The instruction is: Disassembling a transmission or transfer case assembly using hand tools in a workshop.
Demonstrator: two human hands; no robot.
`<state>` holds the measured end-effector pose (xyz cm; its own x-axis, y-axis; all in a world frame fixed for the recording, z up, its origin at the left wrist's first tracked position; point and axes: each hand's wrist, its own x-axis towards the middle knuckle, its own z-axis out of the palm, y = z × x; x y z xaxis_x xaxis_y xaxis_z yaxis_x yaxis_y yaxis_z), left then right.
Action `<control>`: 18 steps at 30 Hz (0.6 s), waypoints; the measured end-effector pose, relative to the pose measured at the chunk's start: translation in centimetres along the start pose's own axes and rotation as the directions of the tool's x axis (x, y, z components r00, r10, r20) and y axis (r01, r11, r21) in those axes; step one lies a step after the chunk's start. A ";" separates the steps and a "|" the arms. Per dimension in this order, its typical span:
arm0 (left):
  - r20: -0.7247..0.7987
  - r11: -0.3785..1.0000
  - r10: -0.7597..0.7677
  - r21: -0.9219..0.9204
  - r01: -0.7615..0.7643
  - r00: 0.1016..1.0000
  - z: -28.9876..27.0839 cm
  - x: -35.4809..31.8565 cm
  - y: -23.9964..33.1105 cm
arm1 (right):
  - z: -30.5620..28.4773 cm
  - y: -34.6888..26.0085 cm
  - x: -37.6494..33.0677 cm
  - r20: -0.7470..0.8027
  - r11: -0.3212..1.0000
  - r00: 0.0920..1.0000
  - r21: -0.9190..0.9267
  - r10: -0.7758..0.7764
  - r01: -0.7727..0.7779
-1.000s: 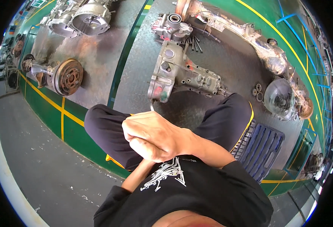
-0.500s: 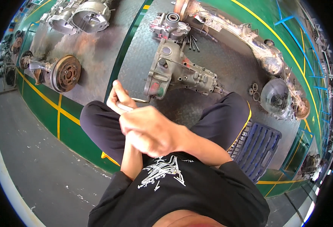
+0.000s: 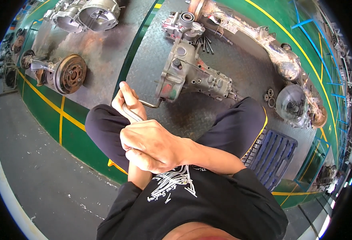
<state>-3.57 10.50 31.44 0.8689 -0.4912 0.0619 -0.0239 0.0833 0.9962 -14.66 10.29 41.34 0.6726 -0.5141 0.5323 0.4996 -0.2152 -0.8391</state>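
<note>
My left hand [image 3: 128, 100] is closed round the crank of a bent metal speed brace [image 3: 132, 113], its thumb pointing up and away. My right hand [image 3: 154, 144] is wrapped in a fist round the brace's near end and crosses in front of my left forearm. The far arm of the brace bends at the near left corner of a grey gearbox housing [image 3: 178, 66]. Whether its tip sits on a bolt there cannot be made out. The gearbox lies on the metal plate floor between my crossed legs.
Beyond the gearbox are another metal casting [image 3: 180, 28] and several long bolts [image 3: 206, 45]. A long axle [image 3: 260, 44] runs along the right. Small bearings [image 3: 268, 98] lie near my right knee, and a blue socket case [image 3: 274, 158] below it. A rusty brake drum [image 3: 70, 74] stands left.
My right hand has shifted slightly left and toward me, and more of the brace shows between my hands. The gearbox appears a little farther right in the view.
</note>
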 end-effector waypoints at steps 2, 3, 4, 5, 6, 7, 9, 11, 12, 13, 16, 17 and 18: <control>-0.010 1.000 0.015 0.012 -0.015 1.000 -0.2 0.2 -0.3 | 0.1 0.0 0.1 0.015 1.000 1.000 -0.001 0.005 -0.005; -0.012 0.999 0.029 0.016 -0.029 1.000 -0.3 0.3 -0.6 | 0.1 0.0 0.1 0.025 1.000 1.000 -0.007 0.010 -0.009; -0.014 0.999 0.043 0.021 -0.043 0.999 -0.3 0.4 -0.7 | 0.1 0.1 0.1 0.026 1.000 1.000 -0.006 0.010 -0.010; -0.014 0.999 0.043 0.021 -0.043 0.999 -0.3 0.6 -0.7 | 0.0 0.2 0.1 0.007 1.000 1.000 -0.009 -0.008 0.008; 0.029 0.998 0.016 0.058 -0.018 0.999 -0.4 0.7 -0.4 | 0.0 0.4 0.1 -0.013 1.000 1.000 -0.011 -0.024 0.024; 0.074 0.995 -0.012 0.096 0.005 0.997 -0.5 0.7 -0.2 | -0.4 0.4 0.1 -0.005 1.000 1.000 -0.028 -0.002 0.002; 0.084 0.993 -0.007 0.114 -0.003 0.996 -0.6 0.8 0.1 | -0.9 0.4 0.1 -0.008 0.999 1.000 -0.049 0.007 -0.007; 0.098 0.994 0.008 0.105 -0.019 0.995 -0.2 0.3 0.9 | -0.3 0.1 0.1 -0.031 0.998 0.999 -0.060 -0.028 0.026; 0.078 0.993 0.030 0.113 -0.039 0.996 -0.6 0.1 1.0 | 0.1 -0.1 0.1 -0.046 0.996 0.997 -0.064 -0.059 0.056; 0.064 0.995 0.057 0.079 -0.062 0.996 -0.9 0.0 1.2 | 0.3 -0.5 0.2 -0.044 0.992 0.995 -0.088 -0.092 0.087; 0.115 0.996 0.080 -0.048 -0.075 0.990 -1.0 -0.2 2.6 | 1.1 -1.5 0.4 -0.042 0.987 0.988 -0.054 -0.151 0.149; 0.116 0.997 0.072 -0.045 -0.067 0.991 -0.9 -0.5 3.0 | 1.1 -2.1 0.4 -0.053 0.988 0.988 -0.059 -0.146 0.143; 0.114 0.997 0.071 -0.044 -0.066 0.991 -0.8 -0.7 3.5 | 0.8 -2.7 0.4 -0.052 0.987 0.987 -0.063 -0.153 0.149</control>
<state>-3.90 11.84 34.84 0.8029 -0.5797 0.1386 -0.0594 0.1535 0.9864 -15.29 11.27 43.87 0.5591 -0.5177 0.6476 0.5593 -0.3412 -0.7555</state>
